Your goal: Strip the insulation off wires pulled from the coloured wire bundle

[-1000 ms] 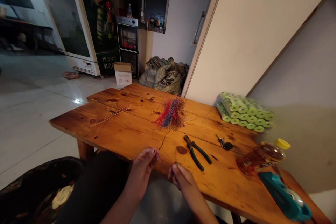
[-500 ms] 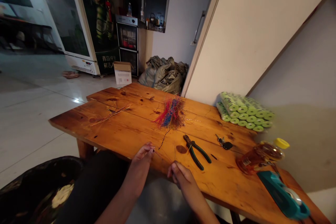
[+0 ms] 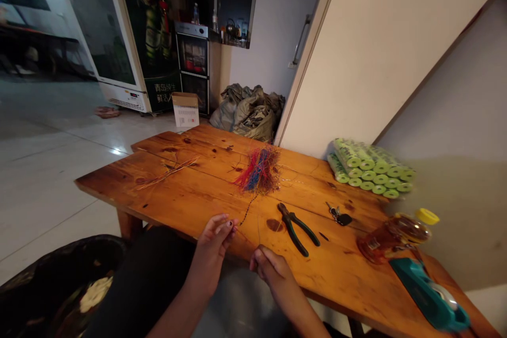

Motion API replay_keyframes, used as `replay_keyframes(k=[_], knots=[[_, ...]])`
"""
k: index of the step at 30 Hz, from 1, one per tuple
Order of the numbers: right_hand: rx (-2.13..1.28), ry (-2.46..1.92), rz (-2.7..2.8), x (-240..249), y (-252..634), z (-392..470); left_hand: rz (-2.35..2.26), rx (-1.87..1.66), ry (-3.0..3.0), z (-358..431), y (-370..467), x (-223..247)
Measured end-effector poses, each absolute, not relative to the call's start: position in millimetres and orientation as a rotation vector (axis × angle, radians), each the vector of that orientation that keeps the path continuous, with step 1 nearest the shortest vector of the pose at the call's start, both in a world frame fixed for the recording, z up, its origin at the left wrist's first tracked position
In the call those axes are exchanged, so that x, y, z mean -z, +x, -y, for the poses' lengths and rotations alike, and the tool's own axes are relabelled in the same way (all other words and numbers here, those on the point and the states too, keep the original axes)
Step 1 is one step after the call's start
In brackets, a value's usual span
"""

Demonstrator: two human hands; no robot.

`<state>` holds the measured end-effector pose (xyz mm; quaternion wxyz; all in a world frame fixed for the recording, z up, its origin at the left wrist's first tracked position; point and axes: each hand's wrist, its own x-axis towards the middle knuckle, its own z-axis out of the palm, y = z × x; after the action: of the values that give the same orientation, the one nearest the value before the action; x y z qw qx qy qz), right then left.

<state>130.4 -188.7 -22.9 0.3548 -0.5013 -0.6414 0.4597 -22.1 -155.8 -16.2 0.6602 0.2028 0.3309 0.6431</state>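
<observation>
Near the table's front edge, my left hand [image 3: 216, 237] pinches one end of a thin reddish wire [image 3: 246, 237]. The wire runs across to my right hand [image 3: 271, 269], whose fingers are closed round its other part; a short thin end sticks up above that hand. Beyond my hands lies a tangled bundle of red, blue and yellowish wires [image 3: 259, 171]. A dark beaded-looking strand [image 3: 248, 209] trails from the bundle toward my left fingertips; whether they touch it I cannot tell. Pliers with dark green handles [image 3: 295, 229] rest slightly open to the right of my right hand.
Loose copper-coloured wires [image 3: 168, 173] lie on the wooden table [image 3: 209, 195] at left. Keys [image 3: 338, 215], a yellow-capped bottle [image 3: 392, 237], a teal tape dispenser [image 3: 430, 296] and packed green rolls [image 3: 370, 169] are on the right. A black bin [image 3: 24, 280] stands at lower left.
My right hand has shifted slightly left and down, a little closer to my left hand. The left fingers have moved slightly right, still pinching the wire.
</observation>
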Motion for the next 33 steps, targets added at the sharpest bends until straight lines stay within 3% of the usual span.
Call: replay_keyframes(k=[13,33], knots=[[-1.339,-1.286,1.696,19.9,128.1,190.2,-0.968,-1.320,0.939,161.3,-21.0,3.0],[-1.496,-1.227,1.714,14.0,131.0,190.8,-0.889,-0.964,0.874,162.9,-17.2,15.9]])
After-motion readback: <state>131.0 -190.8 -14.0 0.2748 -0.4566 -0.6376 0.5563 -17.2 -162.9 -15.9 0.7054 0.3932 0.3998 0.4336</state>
